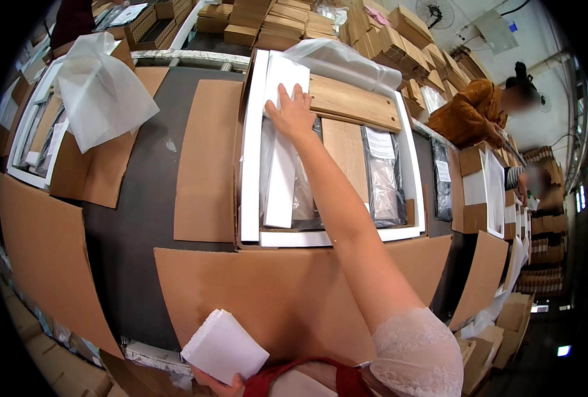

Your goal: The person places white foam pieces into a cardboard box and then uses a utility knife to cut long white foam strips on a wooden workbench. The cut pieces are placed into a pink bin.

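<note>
pressing a white sheet into the open box, right hand flat, fingers spread on its top end. left hand pinching a stack of sheets. probably next: letting go, drawing another sheet.

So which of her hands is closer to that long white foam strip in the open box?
Right. The right hand rests on the top end of the white foam strip inside the open box. The left hand is far back by the body, holding a stack of white sheets.
</note>
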